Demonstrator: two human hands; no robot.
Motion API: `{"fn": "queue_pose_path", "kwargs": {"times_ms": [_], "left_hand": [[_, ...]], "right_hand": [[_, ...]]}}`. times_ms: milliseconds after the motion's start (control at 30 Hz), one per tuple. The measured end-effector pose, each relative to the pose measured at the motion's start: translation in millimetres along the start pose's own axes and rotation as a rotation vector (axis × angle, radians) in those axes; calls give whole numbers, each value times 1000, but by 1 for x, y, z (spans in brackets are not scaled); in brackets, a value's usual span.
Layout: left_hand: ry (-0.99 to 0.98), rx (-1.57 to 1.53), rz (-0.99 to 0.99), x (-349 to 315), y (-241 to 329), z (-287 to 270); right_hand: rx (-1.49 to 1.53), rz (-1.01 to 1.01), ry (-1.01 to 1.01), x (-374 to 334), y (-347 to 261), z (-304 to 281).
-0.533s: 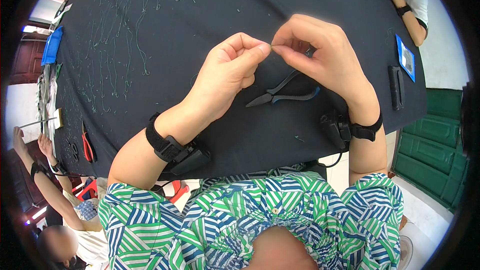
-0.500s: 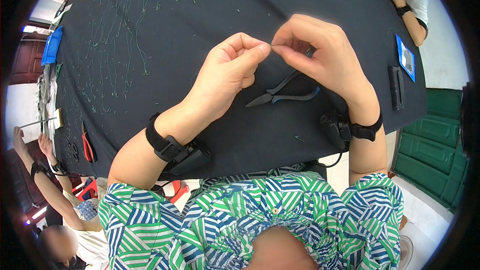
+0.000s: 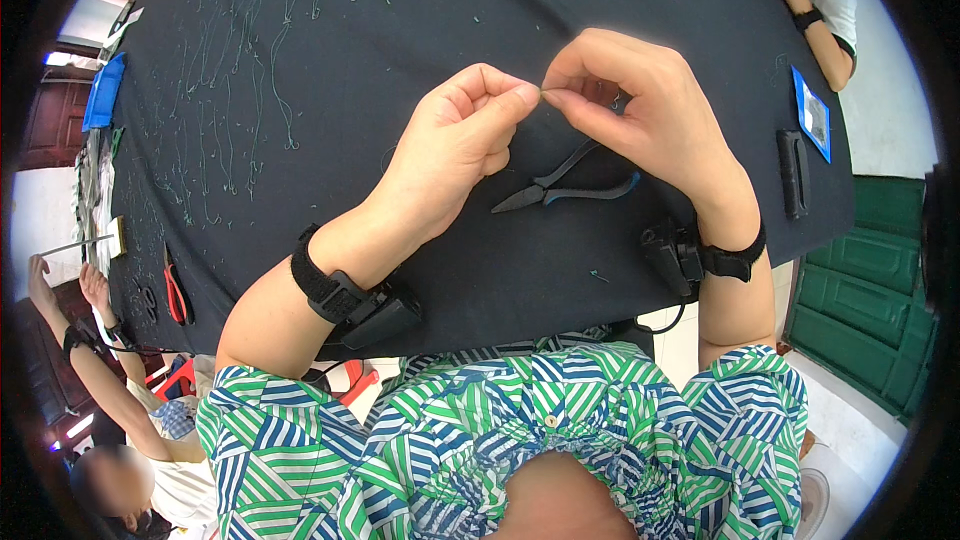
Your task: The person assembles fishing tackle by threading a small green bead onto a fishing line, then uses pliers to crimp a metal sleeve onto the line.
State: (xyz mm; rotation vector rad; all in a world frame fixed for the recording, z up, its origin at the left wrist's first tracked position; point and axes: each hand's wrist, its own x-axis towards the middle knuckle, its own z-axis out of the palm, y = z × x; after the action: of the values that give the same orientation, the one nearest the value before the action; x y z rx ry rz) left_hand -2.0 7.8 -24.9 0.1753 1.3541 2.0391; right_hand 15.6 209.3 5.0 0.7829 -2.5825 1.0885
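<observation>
Worktop [image 3: 500, 275], left edge: 1 red-handled pliers [image 3: 176, 293]. Toward far-left corner: green threads [image 3: 276, 60], too fine to count, spread probably against tangling. Mid-worktop: left hand [image 3: 455, 135] and right hand [image 3: 645, 105] nearly together, pinching 1 thin strand [image 3: 542, 96], likely for control; 1 dark pliers [image 3: 545, 196] nearer near edge, presumably for reach. Right edge: 1 blue packet [image 3: 812, 115].

stripes of green, blue and white pattern a blouse [image 3: 450, 420]; the cloth [image 3: 420, 15] is black, the threads [image 3: 291, 146] green, the pliers [image 3: 545, 190] black and blue.
</observation>
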Motion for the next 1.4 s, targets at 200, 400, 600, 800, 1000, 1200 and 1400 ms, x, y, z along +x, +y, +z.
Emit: {"fn": "queue_pose_path", "kwargs": {"times_ms": [200,400,600,800,1000,1200,1400], "left_hand": [[-3,-12,-1,0,-1,-1],[-8,-18,-1,0,0,0],[-13,-17,-3,1,0,-1],[-5,-7,-3,1,0,-1],[-22,-20,4,2,-1,-2],[-9,-14,2,1,0,0],[-2,26,6,1,-1,1]], "right_hand": [[0,-12,8,0,-1,0],[-10,-10,3,0,0,0],[-14,-1,-8,1,-1,0],[-13,7,0,0,0,1],[-24,4,-10,0,0,0],[-29,16,-16,0,-1,0],[8,48,-23,0,-3,1]]}}
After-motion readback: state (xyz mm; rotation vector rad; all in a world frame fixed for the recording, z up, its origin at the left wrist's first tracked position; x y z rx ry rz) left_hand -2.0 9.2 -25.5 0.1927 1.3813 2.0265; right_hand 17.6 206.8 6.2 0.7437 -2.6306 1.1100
